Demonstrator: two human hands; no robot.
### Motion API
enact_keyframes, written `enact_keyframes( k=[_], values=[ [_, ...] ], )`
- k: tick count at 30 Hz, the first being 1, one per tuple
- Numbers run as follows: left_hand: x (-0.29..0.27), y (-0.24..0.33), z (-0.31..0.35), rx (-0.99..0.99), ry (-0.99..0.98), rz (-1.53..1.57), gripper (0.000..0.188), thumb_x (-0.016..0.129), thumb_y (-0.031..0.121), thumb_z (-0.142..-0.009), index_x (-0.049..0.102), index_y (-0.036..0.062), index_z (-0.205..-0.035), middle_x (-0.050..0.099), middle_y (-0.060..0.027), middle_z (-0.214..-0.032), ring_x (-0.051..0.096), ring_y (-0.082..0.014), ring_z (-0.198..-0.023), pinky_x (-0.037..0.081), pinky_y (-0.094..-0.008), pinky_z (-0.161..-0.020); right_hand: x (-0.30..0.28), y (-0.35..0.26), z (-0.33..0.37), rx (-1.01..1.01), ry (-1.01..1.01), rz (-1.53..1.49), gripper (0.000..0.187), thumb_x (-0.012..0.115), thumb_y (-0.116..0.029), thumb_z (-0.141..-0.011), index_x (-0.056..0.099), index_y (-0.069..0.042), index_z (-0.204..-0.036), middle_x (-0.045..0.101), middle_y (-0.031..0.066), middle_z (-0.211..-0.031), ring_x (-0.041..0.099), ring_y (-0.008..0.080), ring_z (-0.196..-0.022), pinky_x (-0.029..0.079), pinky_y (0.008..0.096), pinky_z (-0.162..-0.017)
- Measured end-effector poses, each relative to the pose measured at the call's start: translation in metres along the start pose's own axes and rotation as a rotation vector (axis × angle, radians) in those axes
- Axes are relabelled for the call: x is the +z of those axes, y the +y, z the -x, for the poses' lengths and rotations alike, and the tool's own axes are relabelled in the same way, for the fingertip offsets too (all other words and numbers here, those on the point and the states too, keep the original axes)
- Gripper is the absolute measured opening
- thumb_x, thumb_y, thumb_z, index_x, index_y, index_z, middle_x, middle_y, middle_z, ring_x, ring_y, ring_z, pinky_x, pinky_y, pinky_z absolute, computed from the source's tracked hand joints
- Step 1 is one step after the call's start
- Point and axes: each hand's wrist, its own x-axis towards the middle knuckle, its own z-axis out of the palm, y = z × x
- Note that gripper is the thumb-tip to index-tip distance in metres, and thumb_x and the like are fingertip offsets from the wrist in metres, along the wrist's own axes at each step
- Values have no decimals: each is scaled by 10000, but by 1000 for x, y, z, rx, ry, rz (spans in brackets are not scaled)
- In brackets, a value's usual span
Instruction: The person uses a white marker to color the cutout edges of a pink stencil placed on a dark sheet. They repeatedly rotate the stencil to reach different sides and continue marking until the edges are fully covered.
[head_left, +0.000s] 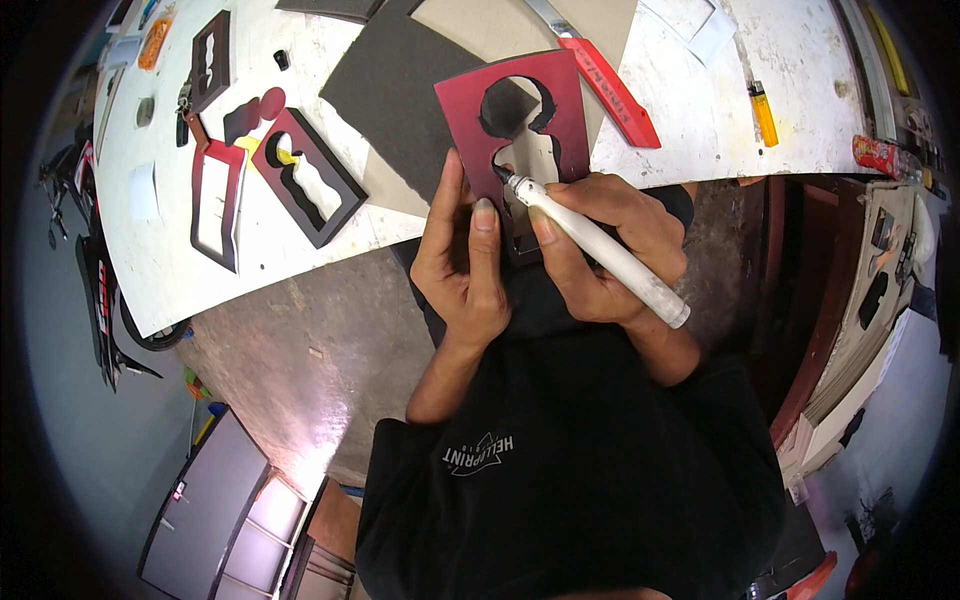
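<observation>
My left hand [467, 255] grips the lower left edge of a maroon panel [465, 105], its thumb on the front face. The panel is tilted up at the table's front edge and has a cutout with a round top and a wavy lower part. In my right hand [620, 235] is a white marker pen [600, 245], held like a pencil. Its dark tip meets or nearly meets the left edge of the cutout; I cannot tell whether it touches. The fingers of my right hand also lie close to the panel's right side.
On the white table [290, 285] lie a dark grey sheet [385, 95], a red-handled cutter [615, 90] and a yellow lighter [763, 115]. At left are a dark-framed cutout panel [325, 180], a maroon frame [237, 215] and a smaller dark cutout panel [211, 60].
</observation>
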Motion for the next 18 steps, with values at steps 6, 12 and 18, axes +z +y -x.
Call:
enact_keyframes(
  k=[6, 12, 18],
  values=[
    [-1, -1, 0, -10, -13, 9, 443, 492, 26, -1001, 418, -89, -1423, 598, -201, -1290, 579, -173, -1137, 429, -274, -975, -1, 3, 1, -14, 3, -25, 183, 710, 17, -795, 639, 79, -952, 696, 198, -790, 703, 210, -667, 535, 272, -582],
    [-1, -2, 1, -28, -13, 27, 444, 489, 30, -1003, 412, -97, -1422, 590, -208, -1302, 573, -185, -1158, 424, -282, -991, -2, 2, 2, -19, 3, -48, 164, 709, 11, -799, 639, 85, -928, 693, 200, -778, 690, 199, -643, 521, 260, -562],
    [-1, -1, 0, -36, -12, 19, 444, 489, 33, -1004, 411, -101, -1420, 587, -209, -1306, 570, -186, -1167, 424, -281, -994, -3, 4, 2, -42, -7, -72, 154, 699, 19, -802, 634, 90, -922, 683, 197, -750, 672, 195, -605, 505, 261, -537]
  ],
)
